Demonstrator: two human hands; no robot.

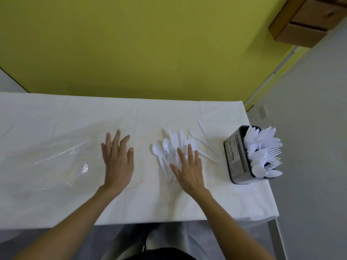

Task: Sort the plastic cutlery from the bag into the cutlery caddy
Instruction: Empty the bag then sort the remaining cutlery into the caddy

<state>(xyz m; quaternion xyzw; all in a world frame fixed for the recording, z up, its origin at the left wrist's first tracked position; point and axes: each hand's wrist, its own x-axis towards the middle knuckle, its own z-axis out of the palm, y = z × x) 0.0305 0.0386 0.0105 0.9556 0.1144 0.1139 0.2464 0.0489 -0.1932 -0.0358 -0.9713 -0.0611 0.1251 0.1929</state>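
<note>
Seemingly mid-sort. The caddy at the right table edge already bristles with forks, spoons and knives. The loose cutlery pile lies mid-table, and the clear bag lies flat at left, looking empty. Next move, I judge: single out one piece, pinch its handle, carry it right to the matching compartment.

Right hand is palm-down on the pile's near side, fingers straight and spread, gripping nothing. Left hand is flat over the cloth between bag and pile, fingers straight, holding nothing. Contact with the cloth is unclear.
</note>
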